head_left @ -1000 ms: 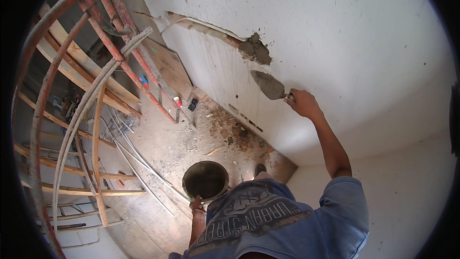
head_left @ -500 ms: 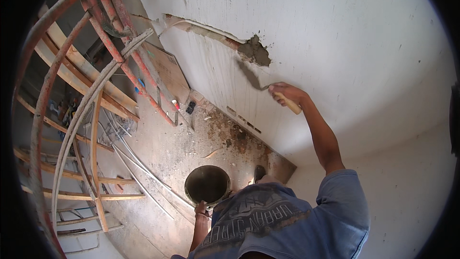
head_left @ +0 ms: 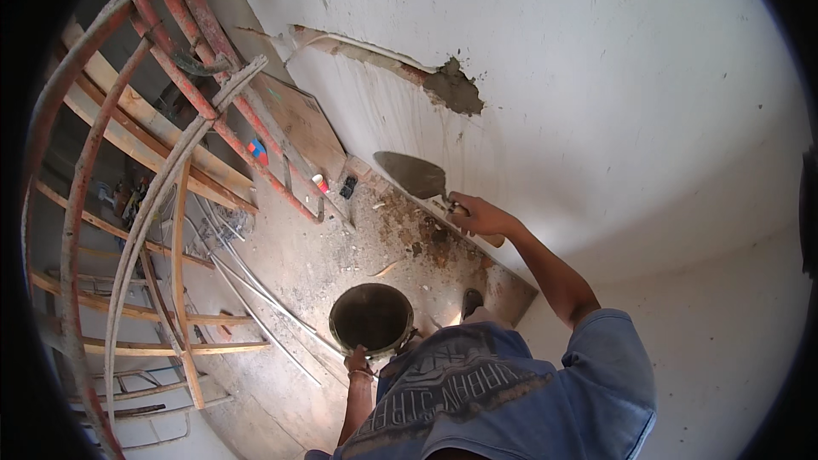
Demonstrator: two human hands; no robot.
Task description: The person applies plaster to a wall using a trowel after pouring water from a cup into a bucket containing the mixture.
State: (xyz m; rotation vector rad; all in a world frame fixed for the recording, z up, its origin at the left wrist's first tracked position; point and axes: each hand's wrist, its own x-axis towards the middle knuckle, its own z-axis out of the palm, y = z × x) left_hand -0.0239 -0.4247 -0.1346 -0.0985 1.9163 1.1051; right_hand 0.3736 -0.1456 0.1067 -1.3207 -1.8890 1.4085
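My right hand is closed on the wooden handle of a pointed trowel, whose broad blade, coated in grey, is held in front of the white wall below a long chased groove. Light conduit runs in the groove, and a rough patch of grey mortar sits at its right end. My left hand grips the near rim of a round bucket with dark grey contents, held low beside my body.
Red and grey metal scaffolding with timber planks stands on the left. Boards lean at the wall. Loose pipes, a red cup, a dark object and rubble lie on the dusty floor. My foot is near the wall's base.
My right hand and the trowel have moved down and to the left, away from the mortar patch. My left hand still holds the bucket.
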